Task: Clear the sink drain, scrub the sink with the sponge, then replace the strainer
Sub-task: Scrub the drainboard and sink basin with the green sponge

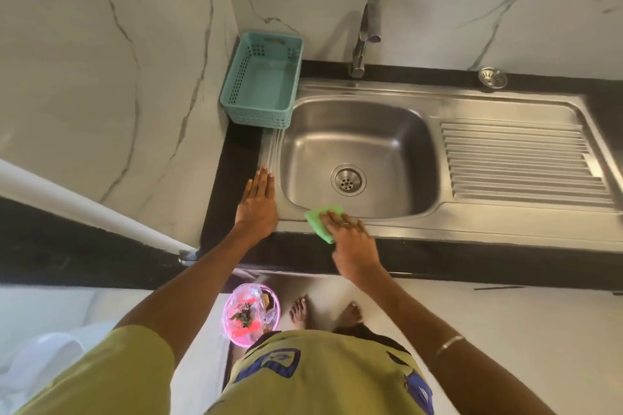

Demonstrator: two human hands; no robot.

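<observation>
Head view: we see a steel sink [357, 145] set in a black surface [236, 158], and we place everything relative to that sink. Drain [348, 179] sits uncovered in the basin floor, slightly toward the near side. Strainer [492, 78] is out of the drain, lying on the surface behind the sink's far right rim, well apart from the basin. Green sponge [320, 221] lies on the sink's near rim, at the basin's front left corner, its far edge just over the lip. Right hand [350, 232] lies on top of the sponge with fingers spread fairly straight, pressing it down; no curl around it that we can make out. Ring on one finger, bangle [450, 344] on that forearm. Left hand [258, 202] is flat, fingers straight and together, palm down on the sink's left rim where it meets the surface, holding nothing. Tap [365, 37] stands behind the sink's far rim, spout over the basin. Teal basket [263, 81] sits at the sink's far left corner, against the marble wall. Ribbed drainboard [519, 162] is right of the basin. On the floor below the sink's front edge, a pink bin [251, 313] with a clear liner and scraps inside, beside bare feet [300, 312].
</observation>
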